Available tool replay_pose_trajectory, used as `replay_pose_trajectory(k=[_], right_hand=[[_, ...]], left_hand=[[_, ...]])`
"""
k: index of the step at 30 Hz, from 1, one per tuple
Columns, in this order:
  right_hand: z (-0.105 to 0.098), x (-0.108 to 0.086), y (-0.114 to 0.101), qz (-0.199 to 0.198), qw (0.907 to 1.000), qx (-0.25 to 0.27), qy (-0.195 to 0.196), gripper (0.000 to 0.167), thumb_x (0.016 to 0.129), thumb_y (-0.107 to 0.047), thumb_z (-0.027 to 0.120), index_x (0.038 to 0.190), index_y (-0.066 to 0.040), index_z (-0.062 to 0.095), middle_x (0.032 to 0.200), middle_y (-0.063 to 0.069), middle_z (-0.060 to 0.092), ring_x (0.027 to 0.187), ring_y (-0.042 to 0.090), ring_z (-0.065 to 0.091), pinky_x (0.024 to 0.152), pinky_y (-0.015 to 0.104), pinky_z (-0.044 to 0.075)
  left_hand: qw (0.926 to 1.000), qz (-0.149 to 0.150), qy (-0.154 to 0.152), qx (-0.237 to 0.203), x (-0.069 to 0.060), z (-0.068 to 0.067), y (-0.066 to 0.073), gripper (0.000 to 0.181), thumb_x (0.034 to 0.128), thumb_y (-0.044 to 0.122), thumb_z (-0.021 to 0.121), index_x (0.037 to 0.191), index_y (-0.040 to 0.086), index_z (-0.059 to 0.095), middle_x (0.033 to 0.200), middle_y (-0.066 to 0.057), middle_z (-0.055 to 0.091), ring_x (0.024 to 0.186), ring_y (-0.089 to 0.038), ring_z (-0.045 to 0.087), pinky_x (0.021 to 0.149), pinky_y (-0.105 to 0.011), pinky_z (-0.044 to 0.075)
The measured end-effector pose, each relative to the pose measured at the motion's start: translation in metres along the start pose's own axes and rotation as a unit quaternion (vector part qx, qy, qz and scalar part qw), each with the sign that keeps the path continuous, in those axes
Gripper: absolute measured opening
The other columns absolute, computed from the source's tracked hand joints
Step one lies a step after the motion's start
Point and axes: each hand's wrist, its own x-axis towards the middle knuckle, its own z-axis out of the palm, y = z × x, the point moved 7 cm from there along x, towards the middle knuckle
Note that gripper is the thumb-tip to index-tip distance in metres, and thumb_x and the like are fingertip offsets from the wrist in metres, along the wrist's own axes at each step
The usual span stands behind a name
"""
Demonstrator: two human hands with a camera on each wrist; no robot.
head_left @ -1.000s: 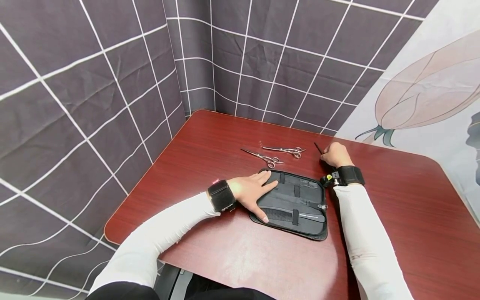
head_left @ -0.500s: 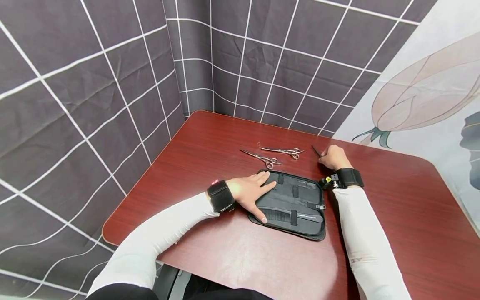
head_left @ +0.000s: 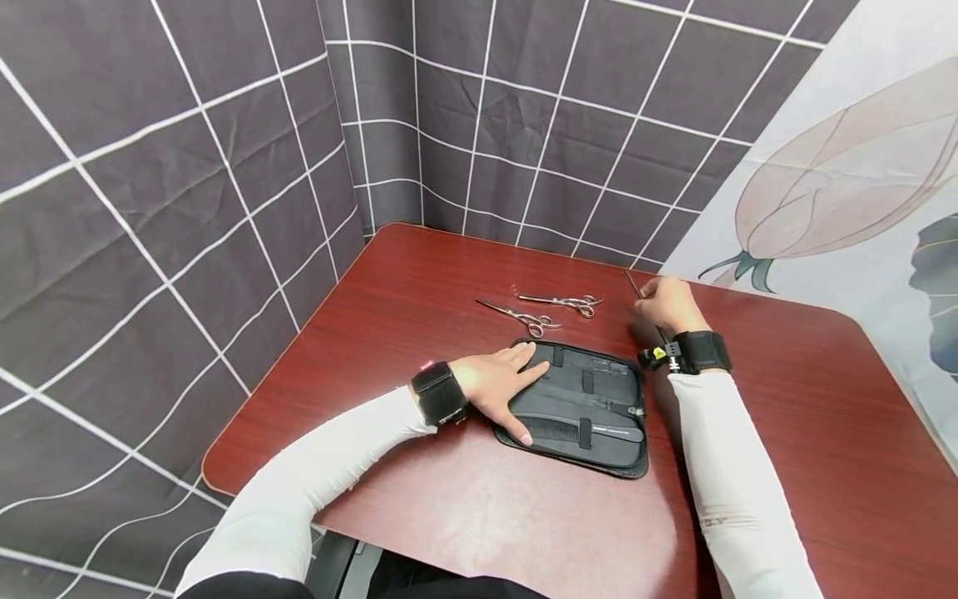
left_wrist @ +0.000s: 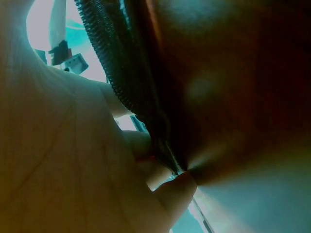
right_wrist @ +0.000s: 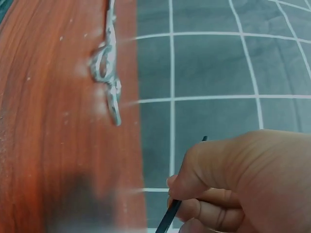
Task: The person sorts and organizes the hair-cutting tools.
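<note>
Gridded grey cloth (head_left: 516, 141); reddish table (head_left: 801, 391); printed pink flower (head_left: 812, 191)

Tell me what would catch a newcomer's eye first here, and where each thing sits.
Probably the open black case on the red-brown table, with a dark comb strapped inside and the left hand spread over its left end. Just beyond it lie two pairs of silver scissors. To their right, the right hand pinches a thin dark item.

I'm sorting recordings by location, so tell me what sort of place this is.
Probably a makeshift indoor work corner: creased, grid-patterned curtains line two sides of a reddish table, where scissors and a case lie.
</note>
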Motion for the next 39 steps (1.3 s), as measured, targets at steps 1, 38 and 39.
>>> replay_pose_trajectory(k=[1,38,39], right_hand=[[-0.002,-0.001,-0.002,-0.002,1.0000,0.003,0.003,0.023,0.088,-0.005,0.065,0.103,0.012,0.070,0.095,0.028,0.071,0.084,0.037,0.063,0.074,0.047,0.052],[-0.076,-0.062,-0.013,-0.075,0.9833,0.029,0.163,0.011,0.094,-0.013,0.071,0.093,-0.003,0.075,0.080,0.018,0.074,0.065,-0.003,0.051,0.060,0.020,0.039],[-0.077,-0.063,-0.012,-0.074,0.9830,0.032,0.165,0.012,0.094,-0.014,0.071,0.093,-0.003,0.075,0.079,0.017,0.074,0.064,-0.005,0.050,0.061,0.020,0.039]], left_hand=[[1.0000,-0.001,0.000,0.001,0.000,0.000,0.000,0.123,0.0783,0.082,0.068,0.168,0.023,0.007,0.176,-0.015,-0.004,0.164,-0.027,-0.004,0.132,-0.039,0.012],[0.9999,-0.007,0.004,-0.007,0.001,0.002,-0.001,0.122,0.0781,0.082,0.068,0.168,0.026,0.009,0.176,-0.012,-0.003,0.164,-0.025,-0.003,0.131,-0.039,0.014],[1.0000,-0.006,0.004,-0.006,0.001,0.001,-0.001,0.122,0.0783,0.081,0.068,0.168,0.025,0.009,0.176,-0.012,-0.003,0.164,-0.025,-0.003,0.131,-0.040,0.014]])
